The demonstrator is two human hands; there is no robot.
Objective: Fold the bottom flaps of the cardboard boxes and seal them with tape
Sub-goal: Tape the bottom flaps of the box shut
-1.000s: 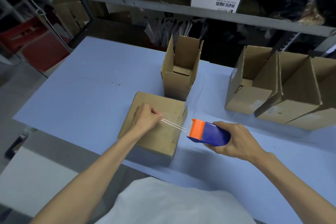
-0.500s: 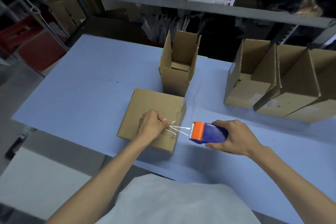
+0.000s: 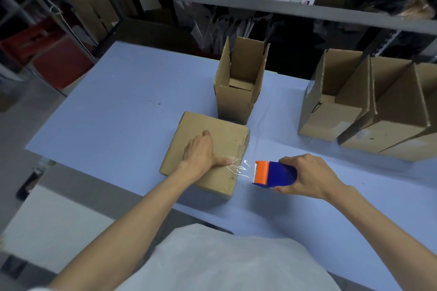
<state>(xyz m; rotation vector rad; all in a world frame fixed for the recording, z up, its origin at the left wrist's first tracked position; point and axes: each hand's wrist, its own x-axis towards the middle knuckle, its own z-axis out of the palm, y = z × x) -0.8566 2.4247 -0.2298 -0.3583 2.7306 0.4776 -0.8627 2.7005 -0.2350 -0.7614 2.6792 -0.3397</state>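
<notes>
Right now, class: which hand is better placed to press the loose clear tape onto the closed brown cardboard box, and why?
Left. The left hand lies on the closed brown cardboard box, thumb at the clear tape; the right hand grips the blue-and-orange tape dispenser, off the box.

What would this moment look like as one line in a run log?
step: taping cardboard box bottom | left hand: presses tape onto box | right hand: grips tape dispenser beside box | tape: strand spans box to dispenser

Left hand [image 3: 201,152] presses tape [image 3: 237,168] onto the box [image 3: 205,149]; right hand [image 3: 307,177] holds the dispenser [image 3: 274,173].
</notes>
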